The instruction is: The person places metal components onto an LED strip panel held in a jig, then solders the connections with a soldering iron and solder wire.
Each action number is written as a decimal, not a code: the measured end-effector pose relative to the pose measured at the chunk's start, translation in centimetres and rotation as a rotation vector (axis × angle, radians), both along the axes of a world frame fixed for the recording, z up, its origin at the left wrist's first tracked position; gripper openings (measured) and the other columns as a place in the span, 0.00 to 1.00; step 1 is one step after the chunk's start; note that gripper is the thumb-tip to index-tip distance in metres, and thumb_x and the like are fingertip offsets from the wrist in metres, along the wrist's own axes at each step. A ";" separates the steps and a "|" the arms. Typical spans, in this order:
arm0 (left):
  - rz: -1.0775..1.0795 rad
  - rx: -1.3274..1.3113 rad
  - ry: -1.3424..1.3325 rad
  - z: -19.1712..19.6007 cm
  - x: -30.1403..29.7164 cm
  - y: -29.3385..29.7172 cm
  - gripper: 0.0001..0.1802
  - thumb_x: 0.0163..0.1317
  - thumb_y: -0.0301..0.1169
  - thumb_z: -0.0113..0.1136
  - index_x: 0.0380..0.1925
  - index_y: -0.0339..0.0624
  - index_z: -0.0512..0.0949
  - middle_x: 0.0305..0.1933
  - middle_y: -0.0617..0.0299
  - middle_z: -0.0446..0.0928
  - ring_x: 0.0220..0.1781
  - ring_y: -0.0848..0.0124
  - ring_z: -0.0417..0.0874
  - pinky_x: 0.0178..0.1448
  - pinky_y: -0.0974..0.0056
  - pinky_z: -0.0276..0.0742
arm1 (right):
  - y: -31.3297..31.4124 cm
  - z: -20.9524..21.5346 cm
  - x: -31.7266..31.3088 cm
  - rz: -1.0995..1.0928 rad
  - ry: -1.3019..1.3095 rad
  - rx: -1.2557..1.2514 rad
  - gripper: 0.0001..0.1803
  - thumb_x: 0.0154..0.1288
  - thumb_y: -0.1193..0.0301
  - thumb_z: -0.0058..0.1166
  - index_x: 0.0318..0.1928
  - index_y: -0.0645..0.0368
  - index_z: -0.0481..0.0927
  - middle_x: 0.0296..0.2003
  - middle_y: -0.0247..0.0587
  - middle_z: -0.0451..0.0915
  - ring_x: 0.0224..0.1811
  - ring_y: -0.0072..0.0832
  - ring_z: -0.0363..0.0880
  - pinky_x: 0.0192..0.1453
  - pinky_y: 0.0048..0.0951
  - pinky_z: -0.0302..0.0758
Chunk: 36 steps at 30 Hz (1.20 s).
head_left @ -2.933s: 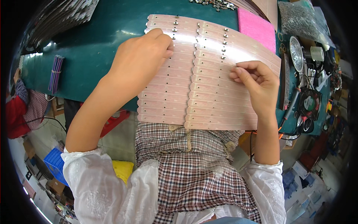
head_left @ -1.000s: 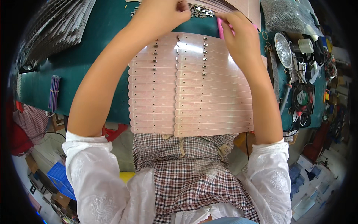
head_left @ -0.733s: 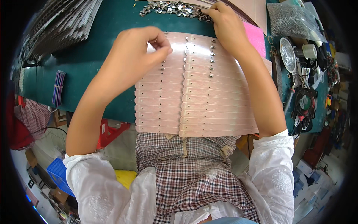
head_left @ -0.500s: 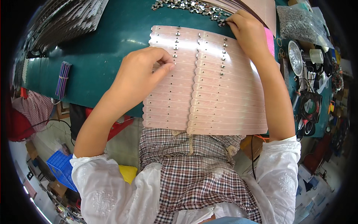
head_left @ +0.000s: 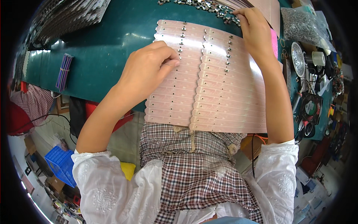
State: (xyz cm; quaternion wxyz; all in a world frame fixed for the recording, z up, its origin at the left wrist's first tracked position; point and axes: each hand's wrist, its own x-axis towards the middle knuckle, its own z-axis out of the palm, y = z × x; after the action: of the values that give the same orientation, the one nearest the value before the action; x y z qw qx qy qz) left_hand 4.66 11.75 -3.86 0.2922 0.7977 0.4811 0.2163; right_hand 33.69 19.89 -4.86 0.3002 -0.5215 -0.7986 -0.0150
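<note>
Head view: the left hand [head_left: 149,61] is pinching over the near-left pink panel [head_left: 169,99], apparently seating metal clips [head_left: 182,36]; the right hand [head_left: 257,31] is fingering the far clip pile [head_left: 214,6]. What either is grasping, I cannot tell. Seating another is calling for exact alignment.

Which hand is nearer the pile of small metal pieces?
Right. The right hand is at the right end of the pile; the left hand is farther off, over the pink strips.

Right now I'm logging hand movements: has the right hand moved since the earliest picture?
Yes: away from the body, from over the right-hand pink panel to the metal parts beyond it; right hand.
</note>
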 end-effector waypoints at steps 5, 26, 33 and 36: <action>-0.015 0.079 0.030 -0.1 0.1 -0.1 0.05 0.62 0.27 0.65 0.35 0.37 0.82 0.35 0.59 0.81 0.34 0.64 0.82 0.38 0.63 0.78 | -0.9 0.7 0.0 -0.058 0.255 -0.124 0.08 0.70 0.73 0.53 0.44 0.59 0.84 0.37 0.47 0.83 0.39 0.40 0.83 0.46 0.36 0.78; -0.187 0.511 0.409 -0.3 1.2 -1.6 0.09 0.50 0.24 0.60 0.33 0.44 0.76 0.34 0.62 0.73 0.28 0.64 0.81 0.30 0.61 0.78 | -11.6 4.2 0.5 -0.049 0.565 -0.547 0.09 0.64 0.80 0.62 0.45 0.65 0.87 0.33 0.37 0.86 0.35 0.18 0.82 0.44 0.20 0.78; -0.048 0.468 0.209 -1.6 0.5 -1.6 0.06 0.56 0.28 0.68 0.33 0.44 0.81 0.35 0.63 0.78 0.30 0.62 0.83 0.33 0.63 0.79 | -12.7 2.5 -1.0 -0.070 0.453 -0.691 0.06 0.61 0.77 0.64 0.37 0.67 0.85 0.33 0.39 0.85 0.33 0.21 0.81 0.40 0.23 0.78; -0.016 0.406 0.105 -1.1 0.2 -1.5 0.06 0.56 0.27 0.69 0.34 0.42 0.83 0.35 0.62 0.80 0.31 0.62 0.83 0.35 0.63 0.80 | -12.5 2.0 -1.2 -0.048 0.427 -0.660 0.06 0.61 0.77 0.64 0.37 0.67 0.84 0.33 0.39 0.83 0.31 0.22 0.79 0.38 0.25 0.76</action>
State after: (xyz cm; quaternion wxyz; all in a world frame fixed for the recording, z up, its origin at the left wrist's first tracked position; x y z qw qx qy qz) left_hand 4.84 10.21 -4.91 0.1019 0.8541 0.4358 0.2648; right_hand 32.48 7.39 -2.88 0.2754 -0.5997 -0.6677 0.3444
